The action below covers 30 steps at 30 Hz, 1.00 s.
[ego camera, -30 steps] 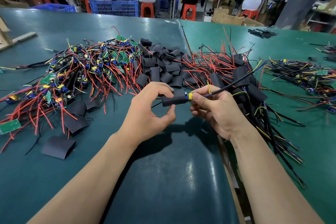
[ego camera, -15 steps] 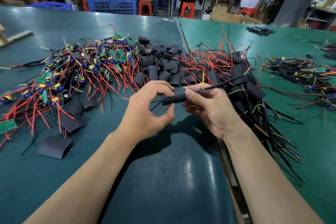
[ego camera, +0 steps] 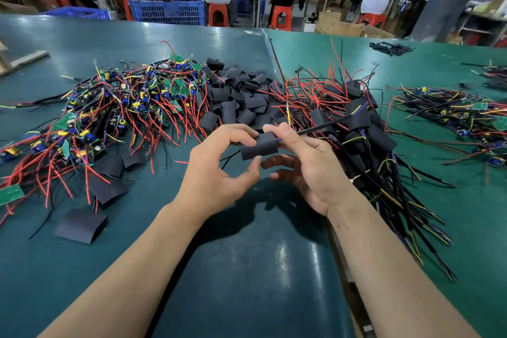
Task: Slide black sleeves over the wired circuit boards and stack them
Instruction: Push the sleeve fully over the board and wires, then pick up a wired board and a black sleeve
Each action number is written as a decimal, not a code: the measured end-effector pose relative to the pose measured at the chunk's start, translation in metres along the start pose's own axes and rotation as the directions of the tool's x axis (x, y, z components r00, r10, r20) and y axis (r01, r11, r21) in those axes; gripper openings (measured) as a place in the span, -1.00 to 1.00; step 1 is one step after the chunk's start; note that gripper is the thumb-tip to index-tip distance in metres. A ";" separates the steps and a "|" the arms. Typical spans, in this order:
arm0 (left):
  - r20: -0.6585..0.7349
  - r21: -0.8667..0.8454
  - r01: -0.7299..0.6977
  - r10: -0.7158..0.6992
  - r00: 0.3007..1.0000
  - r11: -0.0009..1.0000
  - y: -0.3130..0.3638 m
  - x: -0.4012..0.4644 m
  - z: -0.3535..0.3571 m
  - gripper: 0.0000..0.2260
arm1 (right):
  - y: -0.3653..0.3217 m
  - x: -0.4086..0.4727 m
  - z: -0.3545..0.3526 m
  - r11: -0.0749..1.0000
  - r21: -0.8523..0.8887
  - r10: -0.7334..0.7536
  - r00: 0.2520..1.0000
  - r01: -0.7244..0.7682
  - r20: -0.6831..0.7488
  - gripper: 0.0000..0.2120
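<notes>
A black sleeve (ego camera: 259, 145) sits over a wired board between both hands, above the green table. My left hand (ego camera: 219, 170) pinches its left end with thumb and forefinger. My right hand (ego camera: 304, 164) grips the right end, where a black cable and thin coloured wires come out toward the right. The board itself is hidden inside the sleeve. A heap of bare wired circuit boards (ego camera: 115, 112) with red wires lies at the left. Loose empty black sleeves (ego camera: 238, 99) are piled in the middle. Sleeved boards (ego camera: 367, 129) are stacked at the right.
Flat black sleeves (ego camera: 81, 225) lie near the left front. Another bundle of wired boards (ego camera: 450, 115) lies at the far right. A seam (ego camera: 274, 63) runs between two table tops. Blue crates (ego camera: 167, 7), red stools and seated people are beyond the far edge.
The sleeve has slid further right over the board, so the yellow and blue part at its right end is now covered. Both hands stay on the sleeve.
</notes>
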State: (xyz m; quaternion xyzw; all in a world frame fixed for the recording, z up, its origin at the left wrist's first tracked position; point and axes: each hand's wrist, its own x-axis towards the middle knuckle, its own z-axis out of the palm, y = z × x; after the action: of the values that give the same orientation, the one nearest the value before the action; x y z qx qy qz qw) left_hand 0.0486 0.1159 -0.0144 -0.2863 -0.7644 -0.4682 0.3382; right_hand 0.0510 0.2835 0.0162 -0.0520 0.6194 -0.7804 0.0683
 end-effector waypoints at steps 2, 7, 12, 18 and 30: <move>-0.006 0.017 0.000 0.000 1.000 1.000 0.001 0.000 0.001 -0.78 | 0.000 0.002 0.000 1.000 0.007 0.016 1.000 -0.016 -0.017 -0.75; 0.004 0.066 -0.038 0.038 0.999 0.997 0.001 0.001 -0.001 -0.74 | 0.005 0.002 -0.001 0.991 -0.126 -0.037 0.999 0.035 -0.014 -0.86; -0.151 0.263 -0.095 0.138 0.979 0.960 -0.003 0.004 -0.003 -0.80 | 0.001 0.011 -0.002 0.930 -0.048 -0.353 0.844 0.365 -0.404 -0.93; -0.129 0.272 -0.037 0.074 0.989 0.962 -0.003 0.001 0.000 -0.84 | -0.013 0.012 -0.025 0.896 0.377 0.014 0.831 0.236 -0.556 -0.76; -0.114 0.387 0.156 -0.121 0.986 0.909 -0.017 0.003 -0.005 -0.92 | 0.006 0.015 -0.012 0.992 -0.078 -0.124 0.910 0.102 -0.397 -0.78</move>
State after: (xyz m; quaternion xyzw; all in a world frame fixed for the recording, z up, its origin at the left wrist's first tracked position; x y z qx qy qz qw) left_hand 0.0355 0.1053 -0.0191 -0.1364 -0.8460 -0.3394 0.3879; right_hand 0.0347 0.2912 0.0071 0.0713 0.6376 -0.7596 -0.1066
